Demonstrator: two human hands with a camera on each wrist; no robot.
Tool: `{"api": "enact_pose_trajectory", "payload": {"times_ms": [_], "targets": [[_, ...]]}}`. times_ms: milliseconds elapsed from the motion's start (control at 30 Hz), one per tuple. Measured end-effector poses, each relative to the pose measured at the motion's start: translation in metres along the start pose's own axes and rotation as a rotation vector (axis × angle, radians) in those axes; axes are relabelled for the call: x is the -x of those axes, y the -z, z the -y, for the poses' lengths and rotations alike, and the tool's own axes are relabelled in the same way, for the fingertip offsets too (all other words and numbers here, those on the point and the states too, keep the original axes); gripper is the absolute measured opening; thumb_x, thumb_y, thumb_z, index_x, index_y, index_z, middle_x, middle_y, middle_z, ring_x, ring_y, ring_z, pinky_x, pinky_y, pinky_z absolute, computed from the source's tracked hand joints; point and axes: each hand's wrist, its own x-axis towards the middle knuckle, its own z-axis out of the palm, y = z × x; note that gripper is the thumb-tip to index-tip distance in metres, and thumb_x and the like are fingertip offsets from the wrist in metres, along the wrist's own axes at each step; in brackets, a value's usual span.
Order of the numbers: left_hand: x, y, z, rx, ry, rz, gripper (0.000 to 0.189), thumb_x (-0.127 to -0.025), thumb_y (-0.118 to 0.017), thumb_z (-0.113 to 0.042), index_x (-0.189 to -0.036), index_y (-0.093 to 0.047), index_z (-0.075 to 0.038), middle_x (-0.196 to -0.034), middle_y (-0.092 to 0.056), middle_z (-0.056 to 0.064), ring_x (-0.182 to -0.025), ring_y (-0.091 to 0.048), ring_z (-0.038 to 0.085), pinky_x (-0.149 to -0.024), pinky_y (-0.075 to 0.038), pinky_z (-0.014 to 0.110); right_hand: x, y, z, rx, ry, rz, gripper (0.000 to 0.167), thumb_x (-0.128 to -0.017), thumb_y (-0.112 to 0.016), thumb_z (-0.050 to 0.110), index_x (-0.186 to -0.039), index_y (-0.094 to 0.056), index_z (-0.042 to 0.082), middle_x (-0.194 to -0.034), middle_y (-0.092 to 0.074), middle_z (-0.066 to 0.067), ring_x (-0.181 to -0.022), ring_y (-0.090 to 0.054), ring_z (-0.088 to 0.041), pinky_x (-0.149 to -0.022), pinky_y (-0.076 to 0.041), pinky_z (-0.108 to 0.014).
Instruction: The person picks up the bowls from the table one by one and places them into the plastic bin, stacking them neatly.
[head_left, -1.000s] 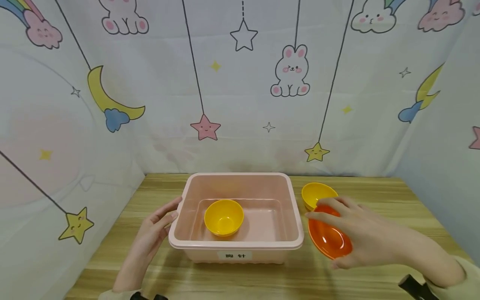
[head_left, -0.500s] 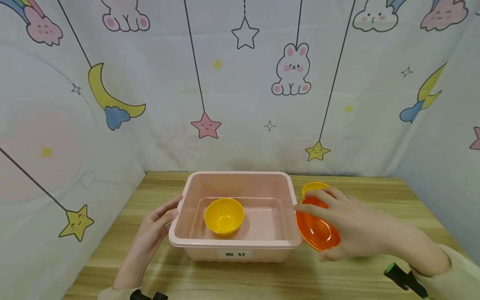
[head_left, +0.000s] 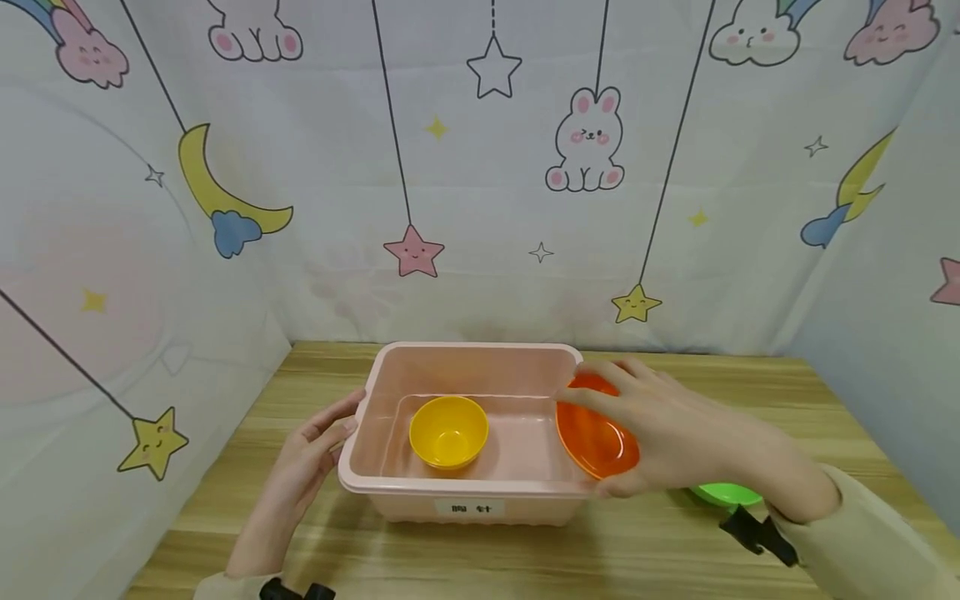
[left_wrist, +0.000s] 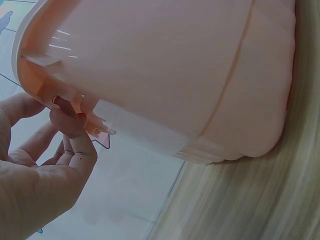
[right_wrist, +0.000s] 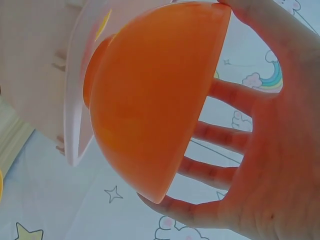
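Orange bowl (head_left: pixel 600 433) tilted on edge at right side of pink tub (head_left: pixel 480 371), in right hand (head_left: pixel 667 421): thumb and spread fingers pinch bowl's rim. Not yet set down. Left of right hand, yellow bowl (head_left: pixel 448 433) upright inside tub: one bowl already in. Left hand (head_left: pixel 307 458) pinches tub's rim, fingers bent, seemingly steadying. Below right wrist, green bowl (head_left: pixel 727 495), partly hidden, outside tub on table (head_left: pixel 450 567): apparently untouched. Behind right hand: cannot tell.

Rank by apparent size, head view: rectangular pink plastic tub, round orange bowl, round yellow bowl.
1. Pink tub
2. Orange bowl and yellow bowl: unsure; orange is partly covered by the right hand, possibly nearer the camera.
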Motion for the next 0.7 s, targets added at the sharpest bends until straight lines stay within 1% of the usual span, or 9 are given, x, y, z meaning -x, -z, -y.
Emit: {"api": "enact_pose_trajectory", "payload": {"times_ms": [167,367,500,600,700], "targets": [[-0.001,0.000,0.000,0.001,-0.001,0.003,0.049,-0.097,-0.056,-0.017,-0.143,-0.044,-0.005,-0.125,-0.057,-0.024,-0.113,-0.055,-0.005,-0.088,-0.053,0.020,-0.013,-0.001,0.001,-0.003,0.013,0.000,0.079,-0.067,-0.080,0.052,-0.136,-0.050,0.031,-0.138,-0.042,0.006,-0.124,-0.036,-0.019,-0.089,-0.050,-0.041],[-0.001,0.000,0.001,-0.003,-0.017,0.004,0.049,-0.097,-0.056,-0.016,-0.143,-0.044,-0.003,-0.124,-0.058,-0.024,-0.113,-0.055,-0.005,-0.088,-0.053,0.020,-0.023,-0.002,0.002,-0.022,-0.014,0.029,0.075,-0.069,-0.078,0.047,-0.136,-0.051,0.031,-0.136,-0.042,0.008,-0.124,-0.037,-0.019,-0.084,-0.051,-0.038],[-0.001,-0.001,0.001,-0.002,-0.031,0.012,0.050,-0.097,-0.056,-0.016,-0.143,-0.042,-0.001,-0.125,-0.058,-0.024,-0.113,-0.056,-0.005,-0.089,-0.053,0.020,-0.028,-0.003,0.002,-0.038,-0.025,0.048,0.075,-0.068,-0.077,0.048,-0.136,-0.050,0.032,-0.136,-0.041,0.009,-0.123,-0.037,-0.017,-0.081,-0.052,-0.034],[-0.001,0.000,0.001,-0.002,-0.036,0.016,0.050,-0.097,-0.056,-0.015,-0.143,-0.042,0.000,-0.125,-0.058,-0.023,-0.113,-0.056,-0.005,-0.089,-0.053,0.020,-0.032,-0.006,0.002,-0.047,-0.015,0.053,0.076,-0.069,-0.077,0.051,-0.137,-0.049,0.032,-0.135,-0.040,0.011,-0.121,-0.036,-0.015,-0.081,-0.052,-0.030],[0.000,0.000,0.001,-0.001,-0.044,0.020,0.050,-0.098,-0.055,-0.015,-0.143,-0.042,0.000,-0.126,-0.057,-0.023,-0.114,-0.056,-0.004,-0.089,-0.053,0.020,-0.036,-0.009,0.002,-0.054,0.008,0.039,0.076,-0.069,-0.077,0.052,-0.137,-0.050,0.031,-0.135,-0.041,0.010,-0.120,-0.037,-0.015,-0.080,-0.052,-0.029]]}}
